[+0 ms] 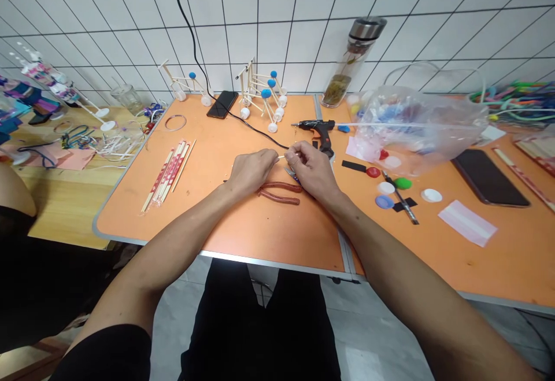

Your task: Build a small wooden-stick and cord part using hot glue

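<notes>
A person is sitting at a big orange table (281,236) in front of a white tile wall (277,17). A clear plastic bag (416,129) is lying on the right side, and little stick models with blue balls (262,95) are standing near the top middle. A hot glue gun (318,128) is lying just past the hands. In the middle of the table, the left hand (251,171) and the right hand (312,170) are closing on a tiny white stick (281,156) and pinching it between their fingers. Red-handled pliers (280,193) are lying under the hands, with their tip going under the right hand.
</notes>
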Action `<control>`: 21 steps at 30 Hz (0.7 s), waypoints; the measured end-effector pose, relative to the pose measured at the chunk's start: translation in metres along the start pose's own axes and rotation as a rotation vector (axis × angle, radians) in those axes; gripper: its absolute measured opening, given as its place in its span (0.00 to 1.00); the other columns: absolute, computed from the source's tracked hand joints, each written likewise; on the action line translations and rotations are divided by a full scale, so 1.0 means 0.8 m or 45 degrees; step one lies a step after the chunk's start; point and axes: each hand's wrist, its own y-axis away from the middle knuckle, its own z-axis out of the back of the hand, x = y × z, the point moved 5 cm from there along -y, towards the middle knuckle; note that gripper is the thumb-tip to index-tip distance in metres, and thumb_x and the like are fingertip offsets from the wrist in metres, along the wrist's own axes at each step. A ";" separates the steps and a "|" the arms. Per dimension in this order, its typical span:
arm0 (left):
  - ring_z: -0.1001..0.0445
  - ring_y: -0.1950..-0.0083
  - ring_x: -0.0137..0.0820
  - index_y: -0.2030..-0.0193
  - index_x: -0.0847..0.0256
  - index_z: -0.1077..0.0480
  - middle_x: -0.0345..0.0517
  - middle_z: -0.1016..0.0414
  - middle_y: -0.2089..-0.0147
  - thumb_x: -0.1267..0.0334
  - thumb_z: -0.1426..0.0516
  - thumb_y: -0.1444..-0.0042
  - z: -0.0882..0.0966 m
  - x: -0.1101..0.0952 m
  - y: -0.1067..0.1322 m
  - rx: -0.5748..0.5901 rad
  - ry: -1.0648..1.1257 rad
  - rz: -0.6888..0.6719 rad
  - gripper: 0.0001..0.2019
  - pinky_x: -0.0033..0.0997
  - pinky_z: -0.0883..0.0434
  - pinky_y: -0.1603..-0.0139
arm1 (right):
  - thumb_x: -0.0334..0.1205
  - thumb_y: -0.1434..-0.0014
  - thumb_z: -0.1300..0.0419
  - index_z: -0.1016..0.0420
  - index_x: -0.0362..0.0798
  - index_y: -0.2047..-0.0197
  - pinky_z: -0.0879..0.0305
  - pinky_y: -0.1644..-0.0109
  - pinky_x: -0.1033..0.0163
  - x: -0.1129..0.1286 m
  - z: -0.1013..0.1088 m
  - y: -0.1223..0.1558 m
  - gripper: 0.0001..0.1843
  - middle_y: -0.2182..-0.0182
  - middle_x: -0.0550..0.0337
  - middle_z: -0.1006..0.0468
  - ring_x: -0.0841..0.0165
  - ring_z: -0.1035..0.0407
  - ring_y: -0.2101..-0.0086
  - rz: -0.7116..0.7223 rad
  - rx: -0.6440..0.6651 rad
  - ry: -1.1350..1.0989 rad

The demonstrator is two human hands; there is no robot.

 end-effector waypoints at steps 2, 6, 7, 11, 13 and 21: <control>0.15 0.50 0.42 0.51 0.52 0.24 0.45 0.13 0.51 0.61 0.49 0.15 0.000 -0.002 0.000 0.019 0.002 0.003 0.14 0.42 0.43 0.62 | 0.65 0.25 0.39 0.27 0.54 0.65 0.42 0.61 0.55 0.000 -0.001 0.000 0.25 0.71 0.61 0.23 0.63 0.32 0.68 0.011 -0.005 0.020; 0.15 0.49 0.43 0.51 0.52 0.23 0.46 0.12 0.50 0.60 0.48 0.16 0.005 -0.004 0.000 0.043 -0.015 0.016 0.13 0.41 0.40 0.60 | 0.69 0.23 0.43 0.36 0.55 0.73 0.45 0.62 0.54 -0.004 0.000 0.000 0.33 0.76 0.60 0.29 0.63 0.35 0.70 -0.035 -0.028 0.078; 0.15 0.49 0.43 0.51 0.52 0.22 0.46 0.12 0.50 0.61 0.48 0.16 0.006 -0.004 0.000 0.048 -0.020 0.017 0.13 0.41 0.40 0.60 | 0.70 0.23 0.44 0.35 0.55 0.73 0.44 0.62 0.54 -0.006 -0.001 -0.001 0.33 0.76 0.60 0.29 0.63 0.35 0.70 -0.046 -0.017 0.067; 0.14 0.48 0.44 0.47 0.51 0.22 0.47 0.11 0.47 0.60 0.47 0.16 0.007 0.000 0.000 0.065 -0.017 0.035 0.12 0.41 0.39 0.60 | 0.65 0.27 0.39 0.26 0.54 0.65 0.42 0.62 0.55 -0.006 -0.003 -0.001 0.25 0.72 0.61 0.23 0.63 0.33 0.69 -0.048 0.029 -0.017; 0.14 0.47 0.44 0.45 0.52 0.22 0.47 0.11 0.46 0.60 0.47 0.15 0.007 0.000 0.000 0.073 -0.026 0.036 0.12 0.41 0.39 0.59 | 0.62 0.28 0.38 0.27 0.54 0.66 0.43 0.61 0.55 -0.005 -0.003 -0.001 0.22 0.72 0.62 0.24 0.63 0.33 0.69 -0.040 0.017 -0.011; 0.14 0.45 0.41 0.45 0.52 0.21 0.47 0.11 0.44 0.61 0.49 0.15 0.009 -0.008 0.006 0.042 0.047 -0.007 0.14 0.39 0.37 0.58 | 0.57 0.27 0.39 0.25 0.54 0.66 0.41 0.61 0.56 -0.002 -0.007 -0.001 0.20 0.72 0.62 0.23 0.63 0.31 0.68 -0.064 0.094 0.003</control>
